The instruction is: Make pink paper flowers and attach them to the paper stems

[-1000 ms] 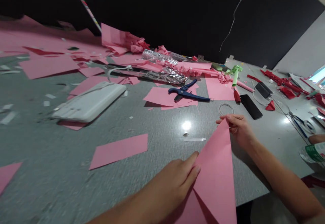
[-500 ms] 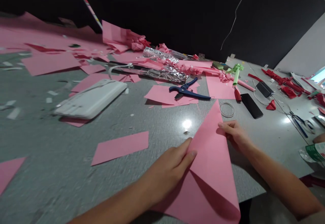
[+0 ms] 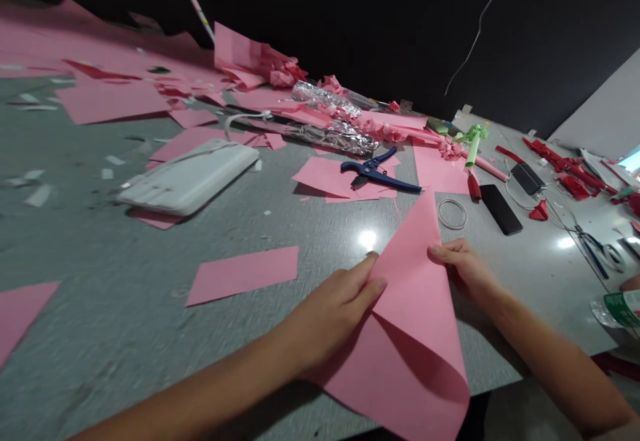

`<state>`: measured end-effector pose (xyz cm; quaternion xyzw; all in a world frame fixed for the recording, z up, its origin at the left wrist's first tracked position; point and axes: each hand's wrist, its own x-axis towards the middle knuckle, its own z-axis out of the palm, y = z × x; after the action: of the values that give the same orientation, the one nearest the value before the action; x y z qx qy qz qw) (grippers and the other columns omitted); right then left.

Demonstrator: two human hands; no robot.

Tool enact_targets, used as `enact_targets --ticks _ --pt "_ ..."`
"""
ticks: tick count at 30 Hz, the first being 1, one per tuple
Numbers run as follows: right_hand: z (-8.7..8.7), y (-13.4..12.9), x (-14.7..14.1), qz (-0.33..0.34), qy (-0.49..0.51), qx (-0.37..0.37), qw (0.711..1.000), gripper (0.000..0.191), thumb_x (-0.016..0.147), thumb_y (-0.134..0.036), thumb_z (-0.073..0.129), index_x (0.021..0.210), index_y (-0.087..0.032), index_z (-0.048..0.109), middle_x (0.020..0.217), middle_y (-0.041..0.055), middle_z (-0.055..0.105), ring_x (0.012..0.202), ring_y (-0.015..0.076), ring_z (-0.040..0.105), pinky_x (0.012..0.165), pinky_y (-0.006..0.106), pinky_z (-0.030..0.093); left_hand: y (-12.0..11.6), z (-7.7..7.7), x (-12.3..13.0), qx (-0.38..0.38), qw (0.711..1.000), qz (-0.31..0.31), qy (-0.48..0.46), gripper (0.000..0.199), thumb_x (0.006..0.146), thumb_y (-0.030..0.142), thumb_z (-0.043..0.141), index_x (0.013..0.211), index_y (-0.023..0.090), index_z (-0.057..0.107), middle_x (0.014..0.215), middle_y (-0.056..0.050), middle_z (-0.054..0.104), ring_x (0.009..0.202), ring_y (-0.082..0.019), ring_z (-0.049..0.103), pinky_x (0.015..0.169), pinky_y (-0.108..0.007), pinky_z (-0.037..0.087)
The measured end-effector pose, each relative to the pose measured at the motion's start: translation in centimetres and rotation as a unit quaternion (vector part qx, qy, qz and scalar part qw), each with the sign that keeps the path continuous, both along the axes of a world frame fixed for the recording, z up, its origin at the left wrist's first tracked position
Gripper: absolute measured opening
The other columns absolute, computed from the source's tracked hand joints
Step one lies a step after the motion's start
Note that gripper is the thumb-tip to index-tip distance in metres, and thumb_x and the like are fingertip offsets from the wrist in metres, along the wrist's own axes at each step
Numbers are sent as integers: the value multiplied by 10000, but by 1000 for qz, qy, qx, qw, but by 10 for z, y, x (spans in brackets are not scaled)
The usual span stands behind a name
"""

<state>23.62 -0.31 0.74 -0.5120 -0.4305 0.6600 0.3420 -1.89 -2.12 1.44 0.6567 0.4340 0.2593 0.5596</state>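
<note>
A large sheet of pink paper (image 3: 415,307) is folded over on itself, its top drawn to a point and its right side a rounded fold. My left hand (image 3: 345,307) pinches its left edge, thumb on top and fingers underneath. My right hand (image 3: 463,264) grips the right edge, thumb in front and the other fingers partly hidden behind the paper. The lower part of the sheet reaches over the table's front edge. Just beyond the pointed top lie blue-handled cutters (image 3: 380,173), and a pale ring (image 3: 453,214) is beside it.
A white power bank (image 3: 190,177) with a cable rests at the left, near a pink paper strip (image 3: 243,275). Crumpled pink paper and foil (image 3: 340,137) line the black back wall. Rightward are a black phone (image 3: 501,209), pliers (image 3: 593,251) and a plastic bottle (image 3: 617,309).
The view has shifted slightly, so the table items appear a little higher and farther right. Both hands keep their grip on the pink sheet, whose fold looks nearly the same.
</note>
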Motion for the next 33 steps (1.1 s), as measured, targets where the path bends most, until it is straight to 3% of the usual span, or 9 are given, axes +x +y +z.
enact_targets --ticks 4,9,14,18,20,26,33 --pt "-3 -1 -1 -27 8 -5 1000 667 783 -689 895 540 -202 509 537 -44 429 514 94 325 520 286 242 3 0 -1 -17 1000 10 -24 411 999 511 500 1205 253 745 971 -59 814 937 -310 731 905 -437 584" --pt "-3 -2 0 -23 17 -28 999 595 776 -651 920 592 -169 623 648 25 590 591 133 483 589 300 360 6 -1 -2 -40 998 23 -48 437 996 540 503 1222 242 730 1012 -69 814 971 -331 733 900 -453 597" --pt "-2 -2 2 -23 -2 -13 1000 627 812 -634 899 554 -183 546 568 -30 463 533 98 341 538 291 240 10 -1 -3 -20 998 34 -54 449 1016 569 498 1244 239 700 1169 -87 797 1069 -338 725 955 -465 575" --pt "-2 0 3 7 -18 -9 1000 635 807 -698 868 582 -162 610 607 11 541 564 118 418 564 300 273 12 -3 -3 -16 998 35 -56 450 1024 571 497 1253 232 686 1182 -91 790 1066 -333 725 946 -465 573" --pt "-1 1 4 4 -20 -3 1000 642 810 -695 866 572 -173 579 596 -7 504 558 112 387 559 300 253 14 -3 -5 -13 997 39 -59 466 1019 570 495 1265 223 686 1197 -102 788 1067 -339 724 932 -470 578" --pt "1 4 6 66 -56 40 995 601 849 -686 840 606 -175 638 603 -2 499 578 127 369 575 311 261 20 0 -12 -2 995 71 -66 433 976 526 538 1228 220 712 1114 -108 801 1012 -354 720 847 -455 600" --pt "-5 5 9 70 -69 48 994 589 884 -676 818 629 -166 668 617 6 536 586 132 403 572 304 290 26 -1 -14 19 992 106 -68 413 969 486 530 1199 196 714 1029 -100 797 960 -338 718 804 -432 588"
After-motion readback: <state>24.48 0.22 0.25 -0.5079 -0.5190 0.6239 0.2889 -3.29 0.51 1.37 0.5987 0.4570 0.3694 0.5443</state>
